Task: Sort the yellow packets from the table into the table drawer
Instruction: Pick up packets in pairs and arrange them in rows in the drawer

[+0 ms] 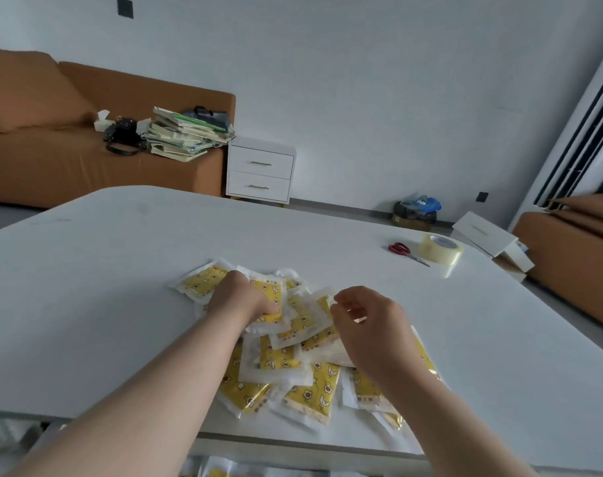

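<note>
White walls and a pale floor surround the broad white table with rounded corners [121,270] that I am leaning over. At 6 o'clock on it, close to the near edge, lies a loose, overlapping heap of yellow packets [307,390], each in a clear plastic sleeve printed with small stars and moons.

My left hand [245,297] is on the far left part of the heap, knuckles up, fingers bent down and under so that they grip the edge of one packet on top. My right hand [365,321] hangs just above the right side of the heap, its fingers loosely curled and its thumb apart from them; I see nothing held in it.

Below the table's near edge, at 6 o'clock, the pulled-out table drawer [50,429] shows in part, with a few more yellow sleeves visible inside.

At 2 o'clock on the table, well apart from the heap, a pair of red-handled scissors [405,252] lies just beside a roll of clear packing tape [439,251].

Beyond the table, an orange-brown sofa [52,160] stands at 10 o'clock, carrying a leaning stack of books [186,132] and a black bag [123,136]. At 12 o'clock a white two-drawer bedside cabinet [260,170] stands against the wall.
</note>
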Demonstrator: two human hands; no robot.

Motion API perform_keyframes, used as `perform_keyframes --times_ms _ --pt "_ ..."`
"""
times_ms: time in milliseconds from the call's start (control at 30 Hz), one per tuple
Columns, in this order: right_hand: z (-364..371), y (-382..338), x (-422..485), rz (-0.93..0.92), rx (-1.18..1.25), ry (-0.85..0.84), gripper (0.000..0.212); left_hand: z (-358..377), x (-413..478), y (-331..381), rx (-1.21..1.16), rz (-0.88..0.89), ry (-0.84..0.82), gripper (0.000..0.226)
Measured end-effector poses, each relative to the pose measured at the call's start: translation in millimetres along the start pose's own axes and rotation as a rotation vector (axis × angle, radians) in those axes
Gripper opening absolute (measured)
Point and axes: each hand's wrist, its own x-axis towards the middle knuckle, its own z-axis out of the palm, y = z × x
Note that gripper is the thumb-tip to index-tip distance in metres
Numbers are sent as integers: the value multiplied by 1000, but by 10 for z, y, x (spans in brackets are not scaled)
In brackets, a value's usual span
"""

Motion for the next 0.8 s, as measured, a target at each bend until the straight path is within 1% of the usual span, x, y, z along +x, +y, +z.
perform_keyframes --times_ms 33,100,133,200,233,300,367,400,467,533,600,667,733,800 --pt "53 -44 73 5 -44 -41 16 -20 1 -19 -40 -4 5 73" --pt "175 -102 206 39 -159 -122 23 -72 36 -102 -225 -21 11 64" --pt "238 -120 260 63 -211 -147 24 -110 66 -156 -352 -38 15 58" --pt "367 -129 369 101 -313 -160 15 -242 120 -257 -566 -74 25 46" --pt "433 -146 415 124 -363 -163 22 -329 132 -300 -649 -82 28 38" --pt "538 -198 488 171 -456 -207 43 -497 145 -342 -762 -62 48 27" --pt "622 -236 526 174 -594 -265 58 -624 116 -335 -805 -19 72 24" --pt "656 -251 535 176 -650 -287 61 -663 100 -327 -816 -3 85 23" --pt "684 -271 542 194 -675 -303 58 -708 67 -305 -832 16 96 22" --pt "670 -273 578 234 -632 -304 47 -715 53 -301 -837 19 100 23" --pt "621 -285 614 277 -566 -308 40 -689 54 -323 -821 11 91 25" --pt "565 -278 624 303 -484 -315 37 -651 69 -361 -808 -5 82 28" --pt "525 -250 612 302 -404 -302 34 -621 92 -393 -808 -18 81 27" --pt "501 -215 596 283 -341 -283 26 -598 97 -407 -803 -22 77 27"
